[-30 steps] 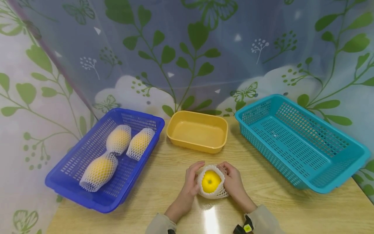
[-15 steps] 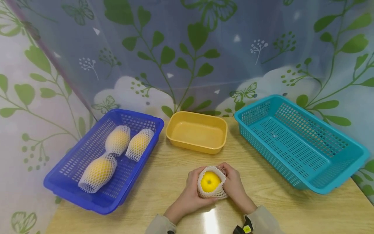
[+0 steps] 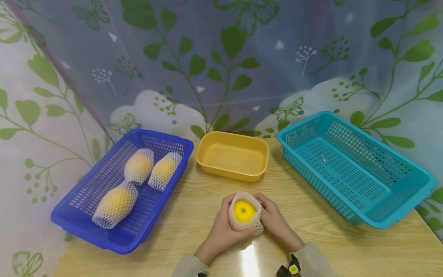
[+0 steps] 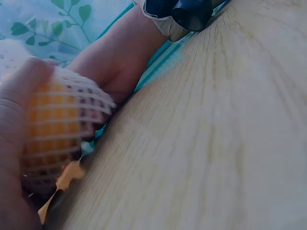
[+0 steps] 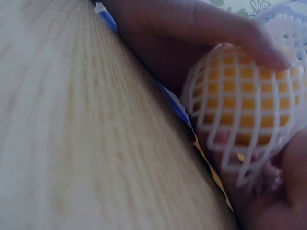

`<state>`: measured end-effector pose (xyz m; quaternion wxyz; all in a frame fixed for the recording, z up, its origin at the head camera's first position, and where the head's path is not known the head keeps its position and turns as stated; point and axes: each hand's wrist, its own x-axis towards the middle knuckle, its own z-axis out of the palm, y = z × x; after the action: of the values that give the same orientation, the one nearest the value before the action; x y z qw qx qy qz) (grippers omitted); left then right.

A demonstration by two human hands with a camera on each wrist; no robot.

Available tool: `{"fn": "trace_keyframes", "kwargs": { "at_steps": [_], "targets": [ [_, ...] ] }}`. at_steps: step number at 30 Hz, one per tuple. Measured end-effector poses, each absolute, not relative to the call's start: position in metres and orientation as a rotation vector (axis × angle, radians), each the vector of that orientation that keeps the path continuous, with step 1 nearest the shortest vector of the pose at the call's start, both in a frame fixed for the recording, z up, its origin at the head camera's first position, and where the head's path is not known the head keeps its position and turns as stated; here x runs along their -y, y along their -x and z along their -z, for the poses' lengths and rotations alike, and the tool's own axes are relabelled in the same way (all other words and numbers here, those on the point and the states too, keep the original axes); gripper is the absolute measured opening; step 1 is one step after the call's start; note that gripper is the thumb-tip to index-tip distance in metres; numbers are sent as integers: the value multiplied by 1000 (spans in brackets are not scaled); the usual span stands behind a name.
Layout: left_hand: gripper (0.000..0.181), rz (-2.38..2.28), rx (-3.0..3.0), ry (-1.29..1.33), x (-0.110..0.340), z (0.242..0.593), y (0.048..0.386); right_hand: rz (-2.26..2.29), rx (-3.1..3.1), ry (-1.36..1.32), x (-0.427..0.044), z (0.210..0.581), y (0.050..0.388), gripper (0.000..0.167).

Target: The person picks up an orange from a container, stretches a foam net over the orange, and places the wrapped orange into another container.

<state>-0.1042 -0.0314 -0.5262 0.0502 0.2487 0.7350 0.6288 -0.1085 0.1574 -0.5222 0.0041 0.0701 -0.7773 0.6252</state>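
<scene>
A round yellow fruit (image 3: pixel 244 210) sits in a white foam net sleeve (image 3: pixel 255 224), its dimpled end showing through the net's opening. My left hand (image 3: pixel 223 227) grips the netted fruit from the left, the thumb laid across its near side. On the other side my right hand (image 3: pixel 275 223) holds the net's right edge. In the right wrist view, the net (image 5: pixel 261 112) stretches over the fruit, and its loose end meets the right fingers (image 5: pixel 300 163); their tips are partly hidden. The left wrist view shows the left thumb (image 4: pixel 29 81) pressing on the net.
At the left, a blue basket (image 3: pixel 93 240) holds three netted yellow fruits (image 3: pixel 115 204). A yellow tub (image 3: pixel 232 156) stands at the back middle, a teal basket (image 3: pixel 349 173) at the right. A patterned curtain hangs behind the wooden table (image 3: pixel 187 215).
The left hand has wrapped further round the fruit, its thumb now across the near side. Both hands have shifted the netted fruit slightly left and up, with the fruit deeper in the net.
</scene>
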Motion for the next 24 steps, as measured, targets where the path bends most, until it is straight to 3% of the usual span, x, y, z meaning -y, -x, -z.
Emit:
{"fn": "trace_keyframes", "kwargs": {
  "at_steps": [4,6,12,24],
  "targets": [
    [86,-2048,-2227,-620,33,523,104,-2639,2198,-251,-157,521,106,42],
    [83,-2101,-2199,-567,33,522,104,-2911,2028,-235,-159,520,105,46],
    [82,-2179,-2115,-539,33,521,105,-3224,1723,-266,-161,517,103,28],
    [82,-2195,-2024,-603,33,520,104,-3257,1585,-402,-163,518,104,31]
  ]
}}
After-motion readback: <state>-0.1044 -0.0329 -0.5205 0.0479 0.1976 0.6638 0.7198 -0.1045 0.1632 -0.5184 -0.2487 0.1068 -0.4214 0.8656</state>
